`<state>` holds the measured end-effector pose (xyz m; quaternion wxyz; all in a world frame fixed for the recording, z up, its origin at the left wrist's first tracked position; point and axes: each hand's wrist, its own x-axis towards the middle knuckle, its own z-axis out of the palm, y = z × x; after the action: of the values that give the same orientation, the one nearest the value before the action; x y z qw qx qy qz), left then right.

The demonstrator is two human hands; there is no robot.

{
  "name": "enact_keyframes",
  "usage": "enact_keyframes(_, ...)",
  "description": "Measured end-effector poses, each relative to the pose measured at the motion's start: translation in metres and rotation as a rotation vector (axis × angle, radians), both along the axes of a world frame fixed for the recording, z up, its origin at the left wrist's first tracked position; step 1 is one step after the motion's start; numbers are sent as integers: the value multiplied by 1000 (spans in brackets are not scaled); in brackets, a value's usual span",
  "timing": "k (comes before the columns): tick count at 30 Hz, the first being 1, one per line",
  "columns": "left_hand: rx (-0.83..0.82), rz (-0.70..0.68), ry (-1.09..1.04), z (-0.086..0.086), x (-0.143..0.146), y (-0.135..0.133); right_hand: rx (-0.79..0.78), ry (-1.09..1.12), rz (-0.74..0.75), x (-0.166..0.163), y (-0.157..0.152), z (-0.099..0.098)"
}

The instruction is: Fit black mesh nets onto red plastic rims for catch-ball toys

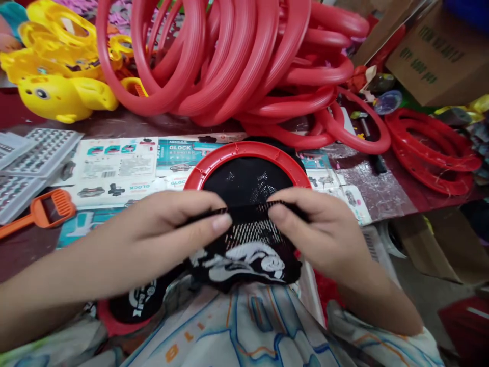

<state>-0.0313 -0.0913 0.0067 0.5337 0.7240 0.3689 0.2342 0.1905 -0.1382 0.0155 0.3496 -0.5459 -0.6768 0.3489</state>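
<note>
A black mesh cloth [250,237] with a white printed figure stretches between my two hands, in front of my lap. My left hand [178,229] pinches its folded edge between thumb and fingers. On the other side, my right hand [319,229] grips the same edge, a short gap away. Just beyond my fingers lies a flat red plastic ring [244,149] with small holes along it, and black cloth fills its middle. My hands cover the ring's near part. Below my left forearm, a second black cloth piece [133,303] with white print shows over a red rim.
Red hoops [229,61] pile up at the back, beside yellow plastic toy parts [64,97]. An orange toy shovel [49,209] and trays of small parts [38,153] lie left. Printed cardboard [114,163] covers the table. More red rings [431,153] and a carton [439,56] are right.
</note>
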Motion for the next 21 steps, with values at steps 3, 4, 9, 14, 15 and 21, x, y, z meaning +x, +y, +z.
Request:
enact_keyframes(3,-81,-44,94,-27,17,45,41,-231,-20,11,49,-19)
enact_keyframes(4,-55,-19,108,-38,22,59,31,-301,-24,15,65,-28)
enact_keyframes(9,237,33,377,-69,40,103,19,-507,-7,19,117,-62)
enact_keyframes(14,417,-2,430,-72,46,123,32,-672,-17,18,130,-70)
enact_keyframes(15,446,-9,412,-75,46,127,47,-699,-36,18,131,-72)
enact_keyframes(21,526,75,268,-98,52,139,107,-786,-70,20,129,-82)
